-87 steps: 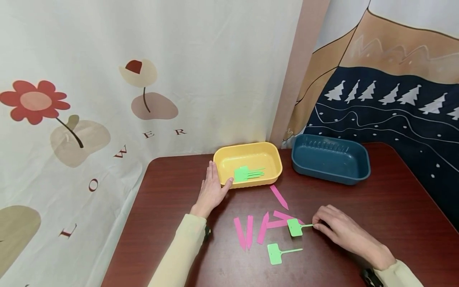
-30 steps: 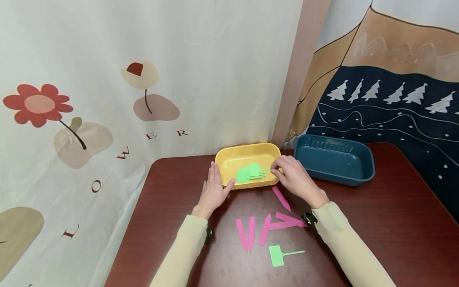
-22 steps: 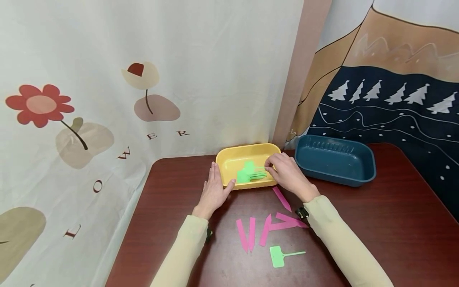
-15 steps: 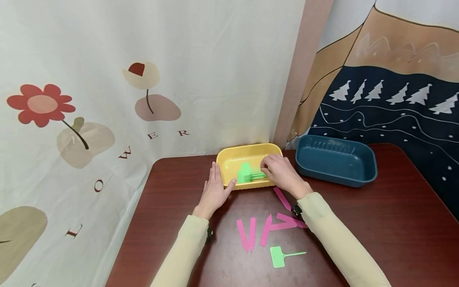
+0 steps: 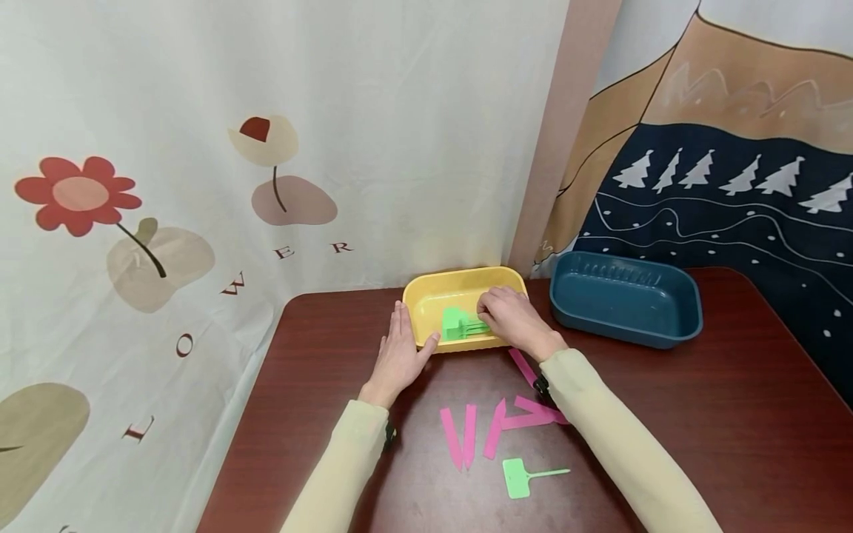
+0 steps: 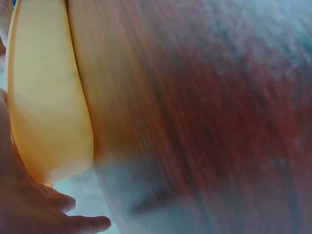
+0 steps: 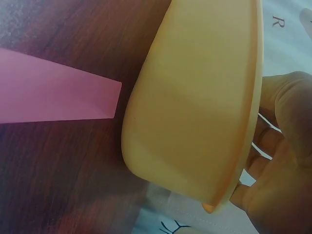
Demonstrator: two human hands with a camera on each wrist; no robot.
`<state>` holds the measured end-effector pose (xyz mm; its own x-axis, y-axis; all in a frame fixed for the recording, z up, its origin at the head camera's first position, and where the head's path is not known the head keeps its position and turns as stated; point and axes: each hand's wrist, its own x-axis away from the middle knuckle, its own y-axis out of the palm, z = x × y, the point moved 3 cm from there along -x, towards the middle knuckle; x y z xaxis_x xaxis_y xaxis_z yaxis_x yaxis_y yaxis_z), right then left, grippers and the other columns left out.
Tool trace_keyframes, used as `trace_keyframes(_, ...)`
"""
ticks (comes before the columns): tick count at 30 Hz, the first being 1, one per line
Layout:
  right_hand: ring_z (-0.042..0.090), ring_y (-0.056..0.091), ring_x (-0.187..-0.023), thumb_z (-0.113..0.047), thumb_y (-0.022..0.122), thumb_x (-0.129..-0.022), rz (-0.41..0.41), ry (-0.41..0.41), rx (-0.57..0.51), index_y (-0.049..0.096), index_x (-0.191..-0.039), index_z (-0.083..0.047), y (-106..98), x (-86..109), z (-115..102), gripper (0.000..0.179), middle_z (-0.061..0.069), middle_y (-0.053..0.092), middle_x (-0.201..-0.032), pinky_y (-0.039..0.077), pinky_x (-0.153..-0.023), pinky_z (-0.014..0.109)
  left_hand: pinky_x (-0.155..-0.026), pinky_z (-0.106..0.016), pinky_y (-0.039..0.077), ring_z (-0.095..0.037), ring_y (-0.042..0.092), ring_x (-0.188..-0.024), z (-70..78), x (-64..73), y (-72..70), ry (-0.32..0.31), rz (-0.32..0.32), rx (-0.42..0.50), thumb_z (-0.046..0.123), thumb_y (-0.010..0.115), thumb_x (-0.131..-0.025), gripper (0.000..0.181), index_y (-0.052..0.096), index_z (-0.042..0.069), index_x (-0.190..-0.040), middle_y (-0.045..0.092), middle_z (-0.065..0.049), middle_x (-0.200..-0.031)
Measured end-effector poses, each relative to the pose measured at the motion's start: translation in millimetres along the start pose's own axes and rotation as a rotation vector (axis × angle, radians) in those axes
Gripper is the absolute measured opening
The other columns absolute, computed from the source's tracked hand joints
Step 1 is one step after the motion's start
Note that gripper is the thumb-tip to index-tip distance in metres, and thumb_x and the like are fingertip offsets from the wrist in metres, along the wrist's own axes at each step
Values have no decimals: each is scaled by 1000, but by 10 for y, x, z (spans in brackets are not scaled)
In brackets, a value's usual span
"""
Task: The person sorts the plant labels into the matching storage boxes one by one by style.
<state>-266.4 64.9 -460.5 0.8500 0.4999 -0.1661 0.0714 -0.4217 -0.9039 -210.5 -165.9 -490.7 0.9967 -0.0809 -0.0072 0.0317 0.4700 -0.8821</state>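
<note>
A yellow tray (image 5: 433, 292) stands at the back of the table, a small stack of green T-shaped plant labels (image 5: 455, 324) lying inside it. My left hand (image 5: 397, 363) rests against the tray's left end, fingers straight and thumb at the front rim. Over the tray's right part, my right hand (image 5: 513, 320) pinches the stem end of a green label whose head lies over the stack; the fingertips are partly hidden. In the right wrist view, the curled fingers of the right hand (image 7: 278, 161) show behind the tray wall (image 7: 195, 97).
Several pink pointed strips (image 5: 451, 438) lie on the table (image 5: 320, 385) in front of the tray, one partly under the right forearm. Nearer the front is a single green plant label (image 5: 516, 478). A dark blue tray (image 5: 626, 326) stands at the back right.
My right hand has brought a green label from the table into the yellow tray, then slid left and lowered it onto the stack. My left hand has stayed at the tray's end.
</note>
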Motion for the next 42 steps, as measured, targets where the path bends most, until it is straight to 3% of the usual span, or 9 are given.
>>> trace_keyframes(10, 27, 57, -98, -14, 67, -99, -67, 17, 54, 69, -98, -13, 52, -34, 13, 2, 4, 64, -97, 48, -87, 47, -116, -65, 28, -36, 11, -158, 16, 4, 23, 1, -6, 2, 59, 48, -104, 99, 1, -5, -163, 1, -21, -172)
trace_keyframes(18, 31, 58, -106, -21, 76, -96, -62, -15, 75, 72, -108, -9, -65, 38, -20, 17, 9, 67, -107, 49, -95, 50, -116, -66, 27, -37, 12, -158, 39, 6, 18, 7, -6, 6, 59, 48, -104, 99, 1, -5, -163, 1, -20, -172)
trace_keyframes(27, 28, 59, -104, -24, 81, -92, 47, -130, 73, 74, -103, -12, -270, 391, -164, 19, 5, 66, -103, 49, -88, 47, -116, -66, 27, -36, 11, -158, 29, 4, 19, 12, -4, 10, 59, 48, -104, 100, 1, -5, -163, 1, -21, -172)
trace_keyframes(35, 22, 59, -100, -25, 82, -91, 98, -149, 97, 72, -101, -16, -383, 719, -231, 17, 0, 65, -101, 48, -87, 43, -116, -67, 27, -36, 13, -157, -14, -4, 21, 4, 4, 14, 61, 48, -103, 100, 2, -5, -164, 1, -20, -172)
trace_keyframes(42, 20, 57, -99, -26, 83, -90, 116, -119, 52, 72, -100, -18, -451, 1005, -214, 16, -3, 64, -100, 47, -88, 42, -115, -67, 28, -36, 13, -157, -32, -17, 27, 10, 10, 2, 60, 48, -103, 100, 3, -6, -163, 4, -23, -172)
